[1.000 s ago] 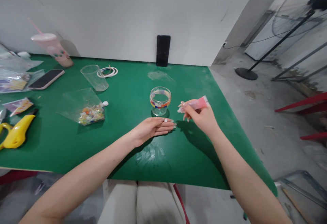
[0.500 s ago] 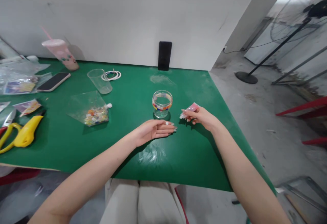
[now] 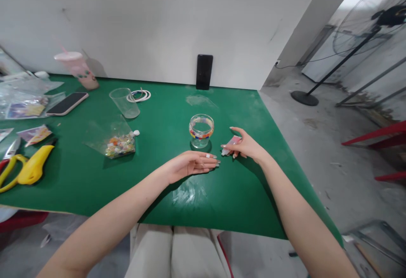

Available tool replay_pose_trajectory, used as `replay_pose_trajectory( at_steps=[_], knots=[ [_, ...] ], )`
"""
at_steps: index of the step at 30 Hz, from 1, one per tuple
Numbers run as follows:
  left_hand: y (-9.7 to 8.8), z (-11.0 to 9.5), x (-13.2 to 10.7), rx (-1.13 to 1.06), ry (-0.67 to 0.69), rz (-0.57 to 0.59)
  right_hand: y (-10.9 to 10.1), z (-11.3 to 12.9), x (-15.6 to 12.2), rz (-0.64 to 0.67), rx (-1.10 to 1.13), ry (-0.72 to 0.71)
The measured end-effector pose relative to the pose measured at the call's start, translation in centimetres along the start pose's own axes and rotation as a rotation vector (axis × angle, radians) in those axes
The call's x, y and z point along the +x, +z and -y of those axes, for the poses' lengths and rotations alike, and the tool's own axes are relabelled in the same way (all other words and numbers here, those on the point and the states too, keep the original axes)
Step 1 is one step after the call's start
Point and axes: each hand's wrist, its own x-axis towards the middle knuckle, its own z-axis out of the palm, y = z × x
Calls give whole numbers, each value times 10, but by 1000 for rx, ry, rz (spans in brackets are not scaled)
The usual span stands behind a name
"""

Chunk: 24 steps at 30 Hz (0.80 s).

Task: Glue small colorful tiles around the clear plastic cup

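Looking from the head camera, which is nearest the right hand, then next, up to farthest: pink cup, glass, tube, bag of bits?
From the right hand:
1. Tube: right at it.
2. Glass: just left.
3. Bag of bits: farther left.
4. Pink cup: far back left.

No legible text, brand or number found. Printed matter is seen on the bagged card (image 3: 25,110) at the far left of the worktop (image 3: 165,164), but the print is too small and blurred to be read. Same for the small packet (image 3: 34,135) nearer the yellow-handled tool (image 3: 35,170): coloured print, wording not made out. The pink-and-clear tube (image 3: 234,141) is partly covered by the right hand (image 3: 250,146); any label on it cannot be read. On the pink cup (image 3: 78,70), dark marks are seen, not resolved as letters.
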Motion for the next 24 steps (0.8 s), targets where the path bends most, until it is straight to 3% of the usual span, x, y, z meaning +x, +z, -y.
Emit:
replay_pose_trajectory(
  at_steps=[12, 24],
  knots=[
    [-1, 0, 1, 7, 1, 3, -3, -4, 2, 79, -35, -57],
    [-1, 0, 1, 6, 6, -5, 0, -9, 4, 75, -136, -57]
  ],
)
